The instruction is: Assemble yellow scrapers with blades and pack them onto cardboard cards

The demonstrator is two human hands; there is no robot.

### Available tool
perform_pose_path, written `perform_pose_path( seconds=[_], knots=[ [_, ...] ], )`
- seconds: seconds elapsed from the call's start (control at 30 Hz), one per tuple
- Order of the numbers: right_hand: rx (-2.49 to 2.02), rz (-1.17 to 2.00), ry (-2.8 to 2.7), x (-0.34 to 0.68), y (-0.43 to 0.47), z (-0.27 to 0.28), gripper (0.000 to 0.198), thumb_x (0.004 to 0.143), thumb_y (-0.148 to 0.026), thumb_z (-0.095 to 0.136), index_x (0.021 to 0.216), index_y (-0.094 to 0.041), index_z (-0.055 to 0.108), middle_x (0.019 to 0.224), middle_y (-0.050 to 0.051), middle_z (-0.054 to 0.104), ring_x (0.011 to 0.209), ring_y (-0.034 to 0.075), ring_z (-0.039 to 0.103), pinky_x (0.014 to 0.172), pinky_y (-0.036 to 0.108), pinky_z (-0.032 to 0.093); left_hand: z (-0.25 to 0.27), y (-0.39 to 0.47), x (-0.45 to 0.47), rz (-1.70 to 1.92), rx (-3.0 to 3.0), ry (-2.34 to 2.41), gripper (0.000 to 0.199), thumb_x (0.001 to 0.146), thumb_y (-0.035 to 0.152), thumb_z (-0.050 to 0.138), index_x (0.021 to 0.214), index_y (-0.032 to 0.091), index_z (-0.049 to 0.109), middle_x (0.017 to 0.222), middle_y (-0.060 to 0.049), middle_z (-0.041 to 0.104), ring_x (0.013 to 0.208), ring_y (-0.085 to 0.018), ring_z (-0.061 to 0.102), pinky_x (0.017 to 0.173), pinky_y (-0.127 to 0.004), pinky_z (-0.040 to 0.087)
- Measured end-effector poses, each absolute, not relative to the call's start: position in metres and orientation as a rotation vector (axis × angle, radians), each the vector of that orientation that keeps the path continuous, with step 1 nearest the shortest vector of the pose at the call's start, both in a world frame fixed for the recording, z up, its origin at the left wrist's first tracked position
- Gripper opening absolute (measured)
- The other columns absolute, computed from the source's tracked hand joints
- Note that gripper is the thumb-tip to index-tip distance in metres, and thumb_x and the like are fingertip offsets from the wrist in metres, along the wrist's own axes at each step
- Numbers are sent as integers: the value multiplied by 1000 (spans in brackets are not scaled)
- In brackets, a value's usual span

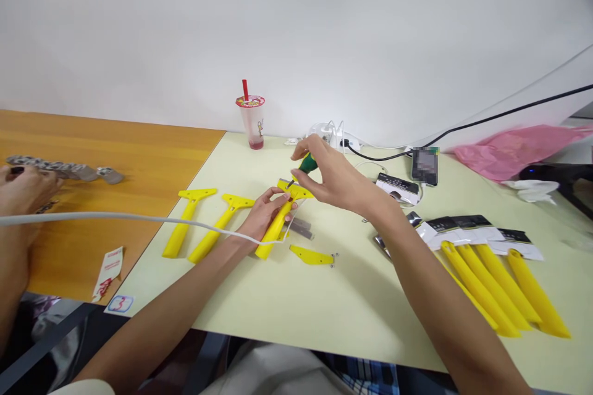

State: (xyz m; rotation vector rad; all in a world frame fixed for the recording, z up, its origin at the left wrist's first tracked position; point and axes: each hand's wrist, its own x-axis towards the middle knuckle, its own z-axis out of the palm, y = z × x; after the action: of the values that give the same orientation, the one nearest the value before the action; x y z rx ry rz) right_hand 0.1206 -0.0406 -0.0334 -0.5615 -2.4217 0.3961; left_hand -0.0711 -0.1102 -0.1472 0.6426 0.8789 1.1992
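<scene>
My left hand [260, 216] is closed around the head end of a yellow scraper [269, 241], which lies tilted above the table. In my right hand [334, 176] is a screwdriver with a green handle [307, 164], its tip at the scraper's head. Flat grey metal blades [301, 229] lie just beside the held scraper. Nearer to me are a loose yellow cover plate [311, 256] and small screws [334, 260] at its right end. Two more yellow scrapers, one farther left [188, 223] and one closer [215, 234], rest left of my left hand.
Several yellow scrapers with card packaging [504, 290] lie at the right. Behind stand a drink cup [252, 126] and a phone-like device [425, 168] among cables. A white cable [139, 218] crosses the foreground. Another person's hand [30, 188] is beside grey parts [76, 170] on the wooden table.
</scene>
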Motion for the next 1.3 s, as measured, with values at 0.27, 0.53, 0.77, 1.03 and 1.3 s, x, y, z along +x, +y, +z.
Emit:
perform_pose_path(
  seconds=[0.27, 0.53, 0.77, 1.03, 1.3],
  knots=[
    [-563, 472, -2393, 127, -37, -29, 17, 109, -37, 64, 117, -26, 56, 113, 7, 71, 90, 24, 71, 82, 39, 57, -144, -113, -69, 1173, 626, 854, 54, 80, 40, 95, 107, 25, 50, 87, -3, 71, 59, -12, 61, 55, -22, 45],
    [-501, 536, -2428, 127, -43, -26, 23, 108, -24, 58, 130, -26, 54, 129, 12, 68, 107, 26, 71, 95, 45, 60, -146, -112, -72, 1192, 598, 861, 53, 81, 41, 94, 108, 25, 52, 91, -4, 73, 59, -12, 61, 54, -22, 46],
    [-526, 266, -2456, 121, -42, -30, 19, 108, -29, 62, 124, -25, 54, 123, 12, 70, 98, 28, 68, 86, 46, 57, -149, -112, -69, 1203, 631, 841, 53, 81, 40, 95, 107, 26, 51, 88, -3, 72, 58, -12, 63, 55, -22, 46],
    [-515, 354, -2470, 122, -46, -25, 10, 108, -24, 59, 115, -25, 53, 116, 9, 69, 96, 26, 68, 84, 40, 54, -152, -108, -72, 1244, 598, 850, 51, 79, 38, 96, 106, 25, 54, 90, -2, 71, 64, -14, 66, 56, -24, 49],
    [-477, 426, -2504, 119, -48, -26, 24, 105, -14, 52, 125, -25, 49, 128, 12, 62, 105, 26, 66, 88, 40, 53, -151, -111, -70, 1230, 581, 836, 50, 80, 37, 96, 105, 24, 55, 92, -5, 74, 63, -13, 65, 57, -24, 50]
  ],
)
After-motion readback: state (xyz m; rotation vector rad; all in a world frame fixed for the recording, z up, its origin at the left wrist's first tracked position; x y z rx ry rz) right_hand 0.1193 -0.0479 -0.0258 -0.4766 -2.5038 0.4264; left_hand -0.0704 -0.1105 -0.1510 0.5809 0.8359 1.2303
